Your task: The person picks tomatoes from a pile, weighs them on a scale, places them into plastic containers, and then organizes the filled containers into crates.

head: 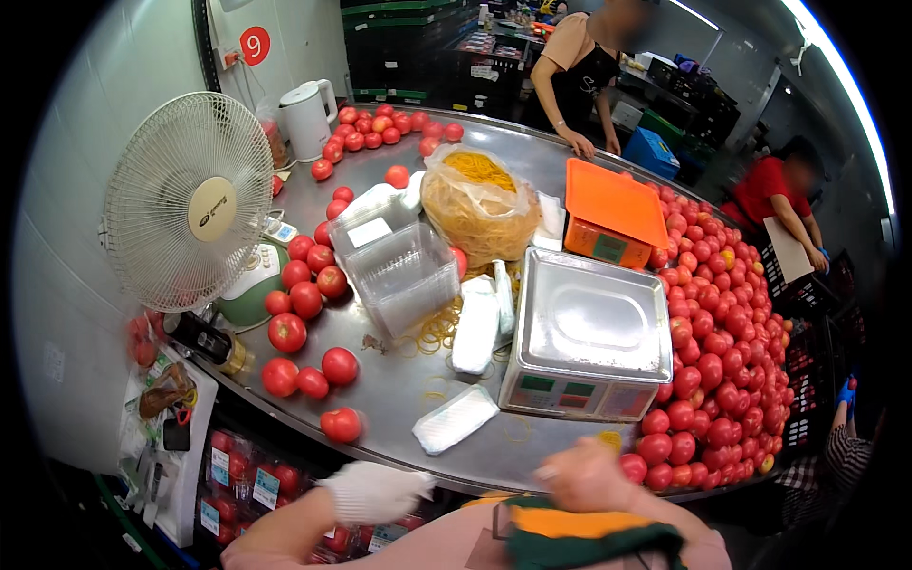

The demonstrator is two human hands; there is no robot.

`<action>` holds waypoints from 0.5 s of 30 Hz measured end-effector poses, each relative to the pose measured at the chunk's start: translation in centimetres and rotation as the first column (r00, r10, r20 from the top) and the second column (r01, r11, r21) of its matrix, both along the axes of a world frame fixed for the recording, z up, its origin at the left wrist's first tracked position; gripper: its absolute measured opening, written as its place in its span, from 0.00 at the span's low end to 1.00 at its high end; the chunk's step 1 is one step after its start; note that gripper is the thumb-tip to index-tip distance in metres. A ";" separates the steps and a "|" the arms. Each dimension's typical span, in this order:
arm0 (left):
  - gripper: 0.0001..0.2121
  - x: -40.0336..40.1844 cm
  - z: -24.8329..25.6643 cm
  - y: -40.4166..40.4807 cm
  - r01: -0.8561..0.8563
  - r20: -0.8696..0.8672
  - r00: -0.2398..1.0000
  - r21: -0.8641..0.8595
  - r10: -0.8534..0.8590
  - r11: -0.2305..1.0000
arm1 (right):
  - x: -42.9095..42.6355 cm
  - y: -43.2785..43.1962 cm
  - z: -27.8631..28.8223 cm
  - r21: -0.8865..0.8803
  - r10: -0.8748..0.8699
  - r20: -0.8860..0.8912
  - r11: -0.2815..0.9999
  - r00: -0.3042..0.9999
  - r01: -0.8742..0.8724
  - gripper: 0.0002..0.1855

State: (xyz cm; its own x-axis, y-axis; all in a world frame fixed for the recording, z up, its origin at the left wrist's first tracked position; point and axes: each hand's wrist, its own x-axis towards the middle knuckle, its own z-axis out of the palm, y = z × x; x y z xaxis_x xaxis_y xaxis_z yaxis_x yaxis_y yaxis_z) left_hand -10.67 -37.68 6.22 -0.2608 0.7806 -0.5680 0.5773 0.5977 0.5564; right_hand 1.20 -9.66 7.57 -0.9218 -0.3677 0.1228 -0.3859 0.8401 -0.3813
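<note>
My left hand, in a white knit glove, is blurred at the table's near edge, below a lone tomato. Bare and also blurred, my right hand is at the same edge, left of the big tomato pile; whether it holds anything is unclear. A folded white pad lies between and beyond the hands. Behind it stand a steel-topped weighing scale, clear plastic trays, more white pads and a bag of yellow rubber bands. Loose rubber bands lie by the trays.
An orange scale stands behind the steel one. On the left are a fan, a kettle, a dark bottle and tomatoes. Packed tomatoes sit below the table edge. Other people are across and to the right.
</note>
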 end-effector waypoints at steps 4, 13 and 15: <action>0.07 -5.2 2.5 -4.4 -0.168 -0.617 0.552 0.577 0.561 0.799 | 1.6 2.3 0.5 -0.305 -0.317 0.070 0.896 0.946 0.323 0.02; 0.43 -8.2 -1.0 -4.5 -0.415 -0.731 0.252 0.510 0.634 0.753 | 4.0 3.1 -5.7 -0.361 -0.370 0.409 0.774 0.834 0.521 0.12; 0.40 -5.7 -2.8 -2.8 -0.370 -0.629 0.329 0.600 0.704 0.709 | 6.0 4.4 -6.6 -0.339 -0.398 0.415 0.767 0.818 0.545 0.14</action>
